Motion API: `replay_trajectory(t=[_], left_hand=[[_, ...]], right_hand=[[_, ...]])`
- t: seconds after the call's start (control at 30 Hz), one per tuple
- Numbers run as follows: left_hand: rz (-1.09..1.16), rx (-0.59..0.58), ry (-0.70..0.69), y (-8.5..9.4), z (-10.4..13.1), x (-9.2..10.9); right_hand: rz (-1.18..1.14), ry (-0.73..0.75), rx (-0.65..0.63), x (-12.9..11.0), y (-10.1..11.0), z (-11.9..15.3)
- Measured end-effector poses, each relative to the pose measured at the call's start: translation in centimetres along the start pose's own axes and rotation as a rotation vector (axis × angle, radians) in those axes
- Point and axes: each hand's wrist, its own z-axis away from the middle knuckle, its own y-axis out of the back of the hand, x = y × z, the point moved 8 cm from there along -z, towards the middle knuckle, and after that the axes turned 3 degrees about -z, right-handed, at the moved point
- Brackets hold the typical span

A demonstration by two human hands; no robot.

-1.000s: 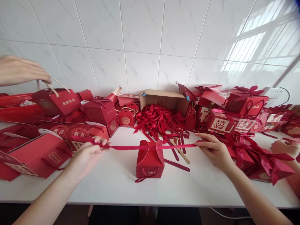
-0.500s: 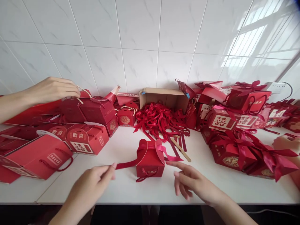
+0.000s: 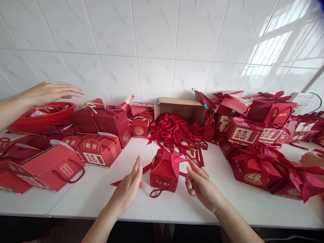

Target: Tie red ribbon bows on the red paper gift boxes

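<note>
A small red box [image 3: 164, 175] sits upright on a white table [image 3: 101, 202] between a worker's two hands, a rope handle looped at its front and a ribbon [image 3: 181, 160] running across its top flaps. The left hand [image 3: 129, 187] is spread, fingers straight and upraised, beside the box, with one tail of the ribbon passing behind it. The right hand [image 3: 201, 184] is just off the box's other side, index finger extended toward the ribbon's other tail and the remaining fingers curled; whether it pinches the ribbon cannot be told. Behind the box, a heap of ribbons [image 3: 174, 130] spills from a carton [image 3: 181, 101]. Bow-topped boxes [image 3: 255, 173] are stacked at right, while gift boxes [image 3: 101, 150] crowd the left, where a co-worker's arm [image 3: 15, 108] extends above a red basin [image 3: 43, 123].
</note>
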Motion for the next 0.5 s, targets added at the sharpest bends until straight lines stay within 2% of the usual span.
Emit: replay_trajectory(t=[0.1,0.17,0.23,0.33,0.4,0.5], left_hand=[[0.071,-0.068,0.082,-0.7,-0.8,-1.1],[0.07,-0.06,0.038,-1.0,-1.2,-0.7],[-0.02,-0.039,-0.064,-1.3,-1.6,0.0],[-0.302,-0.054,-0.204,-2.3,-2.1,0.4],[-0.431,-0.069,-0.244,-2.7,-2.2,0.1],[-0.463,-0.062,-0.257,-1.8,-2.1,-0.6]], right_hand=[[-0.103,0.133,0.053,-1.0,0.4,-0.4],[-0.171,0.203,0.089,-1.6,0.5,-0.6],[-0.257,0.245,0.106,-2.0,0.4,-0.9],[-0.398,0.275,0.135,-2.5,0.5,-1.2],[-0.467,0.298,0.177,-2.8,0.9,-1.2],[-0.486,0.31,0.213,-3.3,1.6,-1.2]])
